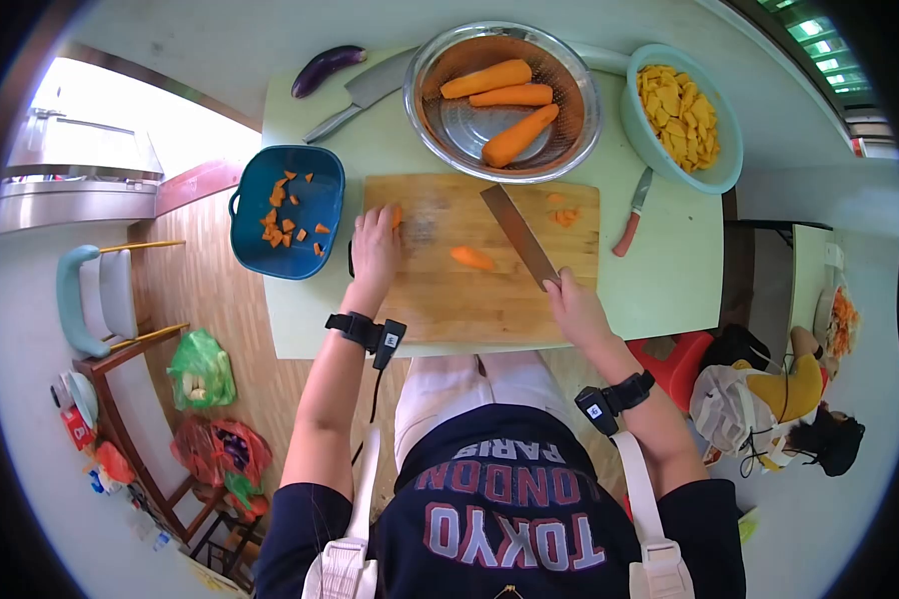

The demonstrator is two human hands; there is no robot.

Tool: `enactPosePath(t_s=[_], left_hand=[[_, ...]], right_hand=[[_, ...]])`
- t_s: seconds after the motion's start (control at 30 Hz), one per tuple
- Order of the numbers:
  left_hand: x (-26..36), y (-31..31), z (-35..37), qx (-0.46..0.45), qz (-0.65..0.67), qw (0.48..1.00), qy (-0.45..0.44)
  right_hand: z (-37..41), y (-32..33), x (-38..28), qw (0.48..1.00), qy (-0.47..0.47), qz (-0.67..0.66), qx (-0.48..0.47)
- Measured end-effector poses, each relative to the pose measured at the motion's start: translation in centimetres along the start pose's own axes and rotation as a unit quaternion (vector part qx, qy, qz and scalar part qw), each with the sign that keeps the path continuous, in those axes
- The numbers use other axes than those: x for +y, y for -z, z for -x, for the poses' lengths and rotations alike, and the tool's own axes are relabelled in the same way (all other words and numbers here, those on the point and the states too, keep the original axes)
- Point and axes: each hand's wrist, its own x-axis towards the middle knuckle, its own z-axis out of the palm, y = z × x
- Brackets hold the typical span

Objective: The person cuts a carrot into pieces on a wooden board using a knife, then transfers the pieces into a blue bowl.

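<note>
My right hand [572, 304] grips the handle of a broad kitchen knife [519, 236], its blade slanting up and left over the wooden cutting board [430, 314]. At the board's left edge, my left hand [375, 247] has its fingers curled on a carrot piece [397, 217], mostly hidden by them. A larger carrot chunk [471, 259] lies mid-board, left of the blade. Thin carrot slices [566, 217] rest near the upper right corner. Beside my left hand stands a dark blue basin [305, 225] with several carrot chunks in it.
A steel colander [415, 120] holding three peeled carrots stands behind the board. To its right is a light-blue bowl [734, 165] of yellow slices. A cleaver [375, 85], an eggplant [328, 70] and a small knife [629, 225] lie on the table. Another person [769, 399] sits at right.
</note>
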Motion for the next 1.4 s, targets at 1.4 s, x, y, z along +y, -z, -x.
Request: enactPosePath(t_s=[1.4], left_hand=[[6.7,-3.3,8.5,-0.033,0.142,0.986,0.086]], right_hand=[[5.3,-2.7,0.1,0.986,-0.055,0.096,-0.125]])
